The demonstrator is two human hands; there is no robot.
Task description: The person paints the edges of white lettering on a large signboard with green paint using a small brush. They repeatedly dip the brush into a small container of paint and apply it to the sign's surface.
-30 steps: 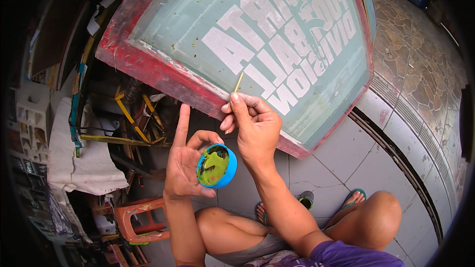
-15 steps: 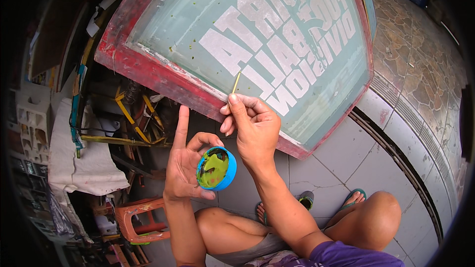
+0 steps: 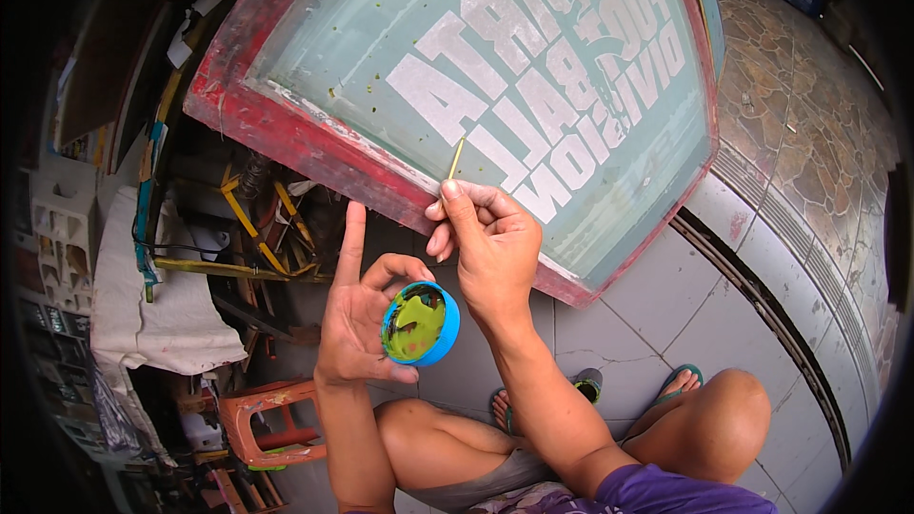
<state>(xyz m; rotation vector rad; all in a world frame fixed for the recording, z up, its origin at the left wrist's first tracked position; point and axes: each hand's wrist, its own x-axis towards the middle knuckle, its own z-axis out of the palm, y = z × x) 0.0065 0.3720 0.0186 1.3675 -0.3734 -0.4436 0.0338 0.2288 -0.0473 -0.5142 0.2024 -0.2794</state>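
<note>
Pinching a yellow stick (image 3: 457, 159) is the right grip (image 3: 497, 246); the left (image 3: 354, 331) holds a blue, green-smeared cap (image 3: 419, 325).

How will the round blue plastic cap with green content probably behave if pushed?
The round blue plastic cap probably feels light: its wall looks thin. The glossy green paint-like substance could spill if the left hand tips it, since the top is open. The cap's circular outline may let it roll.
</note>
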